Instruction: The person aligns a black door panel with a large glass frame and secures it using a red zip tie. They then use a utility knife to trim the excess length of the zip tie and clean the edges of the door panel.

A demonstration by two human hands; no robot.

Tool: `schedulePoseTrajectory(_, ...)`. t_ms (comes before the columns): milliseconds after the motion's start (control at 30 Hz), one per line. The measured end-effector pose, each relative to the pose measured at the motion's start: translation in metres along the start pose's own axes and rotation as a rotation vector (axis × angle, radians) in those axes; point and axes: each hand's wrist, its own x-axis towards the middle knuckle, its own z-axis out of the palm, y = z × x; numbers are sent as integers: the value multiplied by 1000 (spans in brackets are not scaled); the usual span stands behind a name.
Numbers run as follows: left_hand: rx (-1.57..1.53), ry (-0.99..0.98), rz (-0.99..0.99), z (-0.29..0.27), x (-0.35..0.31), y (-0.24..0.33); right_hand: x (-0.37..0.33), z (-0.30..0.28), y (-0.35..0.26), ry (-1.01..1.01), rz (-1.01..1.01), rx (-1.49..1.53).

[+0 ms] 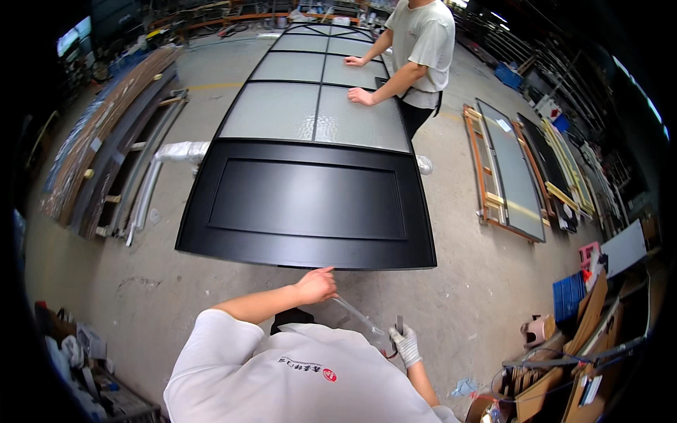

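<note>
My white shirt [296, 377]: fills the lower edge, nearest the lens.
My right hand [406, 344]: gloved, closed round a small dark tool [399, 325] that stands upright above the fist.
Clear film strip [358, 319]: runs slantwise from near my left hand down toward my right hand; which hand grips it, I cannot tell.
My left hand [315, 285]: bare, loosely curled, forefinger out, at the near edge of the door.
Black door [308, 199]: lies flat, long axis pointing straight away from me; solid dark panel at my end, frosted glass panes [310, 109] beyond.
Co-worker's hands [361, 95]: pressed flat on the glass at the right edge.
Framed panels [509, 169]: on the concrete floor to the right, well apart.
</note>
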Motion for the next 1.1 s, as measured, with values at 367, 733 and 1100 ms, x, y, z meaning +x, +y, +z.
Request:
schedulePoseTrajectory(367,311,-473,-1054,12,-300,230,71,31,-24,-327,-153,9)
schedulePoseTrajectory(733,-633,-1148,-1579,88,-336,411,35,16,32,-385,166,-95)
schedulePoseTrajectory(1100,-349,96,-904,-67,-148,99,26,102,-71,-468,-259,62)
